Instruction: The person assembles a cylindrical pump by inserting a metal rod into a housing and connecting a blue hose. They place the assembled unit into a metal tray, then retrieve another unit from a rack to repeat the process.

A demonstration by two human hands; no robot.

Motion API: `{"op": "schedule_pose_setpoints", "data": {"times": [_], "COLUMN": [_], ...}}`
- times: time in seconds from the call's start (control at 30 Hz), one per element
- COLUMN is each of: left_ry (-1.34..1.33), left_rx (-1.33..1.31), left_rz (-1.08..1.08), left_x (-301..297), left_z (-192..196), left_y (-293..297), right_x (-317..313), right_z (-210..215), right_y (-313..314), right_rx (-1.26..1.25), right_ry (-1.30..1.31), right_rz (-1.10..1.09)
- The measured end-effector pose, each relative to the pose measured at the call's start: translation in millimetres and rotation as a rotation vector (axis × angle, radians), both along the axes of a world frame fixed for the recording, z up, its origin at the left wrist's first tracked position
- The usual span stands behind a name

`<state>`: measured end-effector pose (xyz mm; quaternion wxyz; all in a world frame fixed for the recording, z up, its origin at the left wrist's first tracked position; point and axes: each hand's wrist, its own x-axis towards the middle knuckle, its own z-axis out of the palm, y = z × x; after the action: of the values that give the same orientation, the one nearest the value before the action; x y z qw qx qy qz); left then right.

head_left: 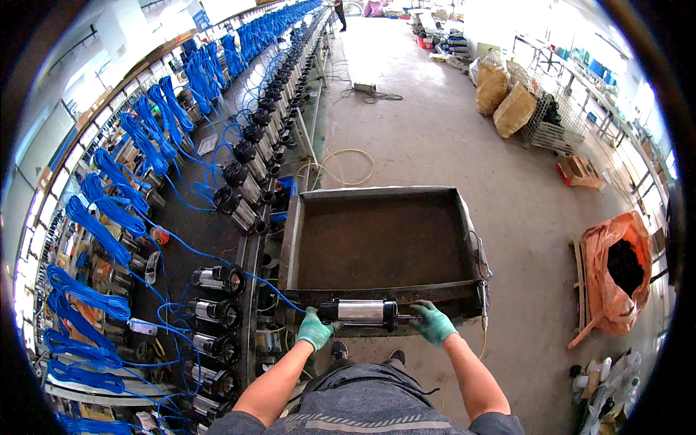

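I hold a cylindrical pump with a shiny steel body and black ends, lying sideways over the near rim of a large metal tray cart. My left hand, in a green glove, grips its left black end. My right hand, also gloved green, grips the thin end on the right. A blue cable runs from the pump's left end back to the bench at my left. The tray's brown floor holds nothing that I can see.
A long bench at my left carries rows of similar pumps with coiled blue cables. An orange sack of dark material stands at the right. Tan sacks and a wire cage sit far right. A hose loop lies on the floor.
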<state>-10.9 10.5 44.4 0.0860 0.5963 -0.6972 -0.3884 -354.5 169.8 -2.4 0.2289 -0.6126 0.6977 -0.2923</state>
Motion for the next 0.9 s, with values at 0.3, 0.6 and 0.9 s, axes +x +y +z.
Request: {"op": "schedule_pose_setpoints", "data": {"times": [0.3,0.6,0.9], "left_ry": [0.075,0.026,0.173], "left_rx": [-0.006,-0.047,-0.083], "left_rz": [0.003,0.01,-0.038], "left_x": [11.8,1.7,22.9], "left_z": [-39.3,-15.5,-75.8], "left_y": [-7.4,-4.7,-19.7], "right_x": [-3.9,10.3,4.0], "right_z": [-21.4,-55.5,-14.2], "right_y": [-17.6,-15.0,-32.9], "right_rx": [0.504,0.385,0.633], "right_ry": [-0.545,-0.617,-0.662], "right_rz": [-0.285,-0.47,-0.514]}}
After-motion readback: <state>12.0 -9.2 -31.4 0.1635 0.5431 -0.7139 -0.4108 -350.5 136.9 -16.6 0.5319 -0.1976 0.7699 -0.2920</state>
